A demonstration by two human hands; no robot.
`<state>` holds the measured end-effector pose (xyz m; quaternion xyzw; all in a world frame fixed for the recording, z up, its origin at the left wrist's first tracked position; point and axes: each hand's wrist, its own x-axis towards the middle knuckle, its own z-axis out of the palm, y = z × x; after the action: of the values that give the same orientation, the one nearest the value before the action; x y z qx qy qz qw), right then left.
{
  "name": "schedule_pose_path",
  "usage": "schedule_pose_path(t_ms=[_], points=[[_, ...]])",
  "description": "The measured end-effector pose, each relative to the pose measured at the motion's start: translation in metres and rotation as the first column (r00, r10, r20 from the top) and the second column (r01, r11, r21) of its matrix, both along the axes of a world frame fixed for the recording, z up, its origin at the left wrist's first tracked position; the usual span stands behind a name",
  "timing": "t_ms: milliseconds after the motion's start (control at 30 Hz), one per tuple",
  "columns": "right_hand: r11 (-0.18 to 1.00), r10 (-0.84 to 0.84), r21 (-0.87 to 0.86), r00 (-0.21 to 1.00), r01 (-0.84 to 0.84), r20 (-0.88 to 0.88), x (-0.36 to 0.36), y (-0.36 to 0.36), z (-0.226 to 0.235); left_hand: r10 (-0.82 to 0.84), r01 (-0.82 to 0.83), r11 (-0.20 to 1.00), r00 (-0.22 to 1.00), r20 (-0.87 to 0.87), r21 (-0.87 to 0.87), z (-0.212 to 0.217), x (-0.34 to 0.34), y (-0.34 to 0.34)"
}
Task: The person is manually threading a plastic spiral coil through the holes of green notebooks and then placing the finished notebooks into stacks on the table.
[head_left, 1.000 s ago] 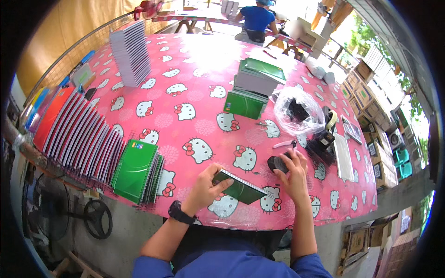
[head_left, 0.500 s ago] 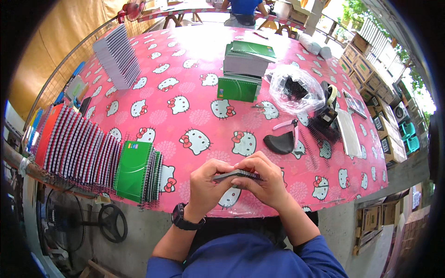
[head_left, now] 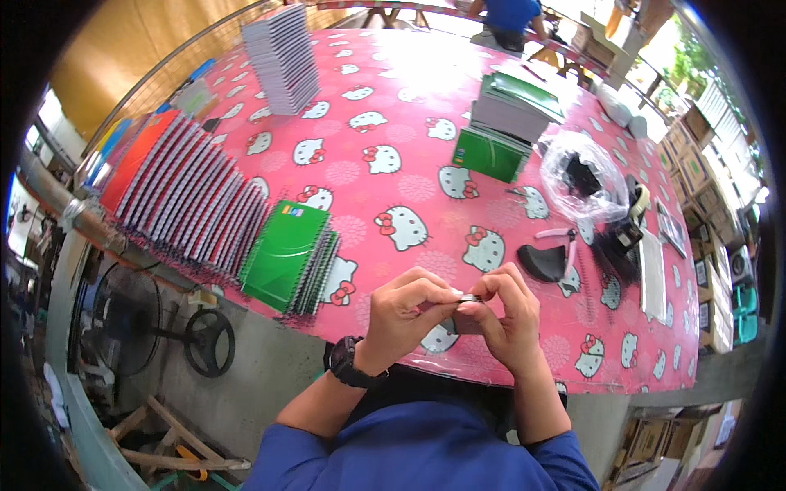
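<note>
Both my hands are closed in pinches at the table's near edge, fingertips almost meeting. Between them is a thin notebook [head_left: 469, 326], seen nearly edge-on, its greyish face showing below the fingers. My left hand [head_left: 407, 315], with a black watch on its wrist, grips the left side. My right hand [head_left: 511, 315] pinches the right side, thumb and forefinger at the top edge. The fingers cover most of the notebook. To the right of my hands lie pink-handled pliers [head_left: 571, 245] beside a black pouch-like piece [head_left: 542, 263].
Green spiral notebooks [head_left: 282, 255] and a long row of red ones [head_left: 184, 192] stand at left. A tall notebook stack [head_left: 282, 61] rises behind. Green-covered books [head_left: 494, 153] and a clear plastic bag [head_left: 583, 176] sit at right. A person [head_left: 509, 16] is beyond the table.
My view has swung, so the table's things appear farther right. My hands have shifted from holding the notebook along its spiral edge to pinching it with fingertips close together.
</note>
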<state>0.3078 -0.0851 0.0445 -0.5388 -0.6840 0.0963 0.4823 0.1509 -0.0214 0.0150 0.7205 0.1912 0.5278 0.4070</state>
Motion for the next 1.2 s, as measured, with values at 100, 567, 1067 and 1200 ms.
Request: schedule_pose_path(t_ms=[100,567,1067,1200], points=[[0.999,0.050,0.015,0.999,-0.049,-0.011,-0.010,0.001,0.003,-0.040,0.043,0.996,0.998,0.042,-0.072,0.002,-0.006,0.001],[0.988,-0.043,-0.141,0.992,0.060,0.121,0.067,0.025,-0.015,0.638,-0.590,0.729,0.770,0.031,-0.346,0.023,-0.136,0.034],[0.966,-0.218,-0.061,0.914,0.253,0.343,0.130,0.020,-0.080,0.510,-0.304,0.773,0.820,-0.261,0.557,0.033,0.025,0.070],[0.943,-0.330,0.035,0.944,0.330,-0.002,0.148,0.022,-0.072,0.385,-0.142,0.735,0.893,-0.235,0.663,0.010,0.129,0.138]])
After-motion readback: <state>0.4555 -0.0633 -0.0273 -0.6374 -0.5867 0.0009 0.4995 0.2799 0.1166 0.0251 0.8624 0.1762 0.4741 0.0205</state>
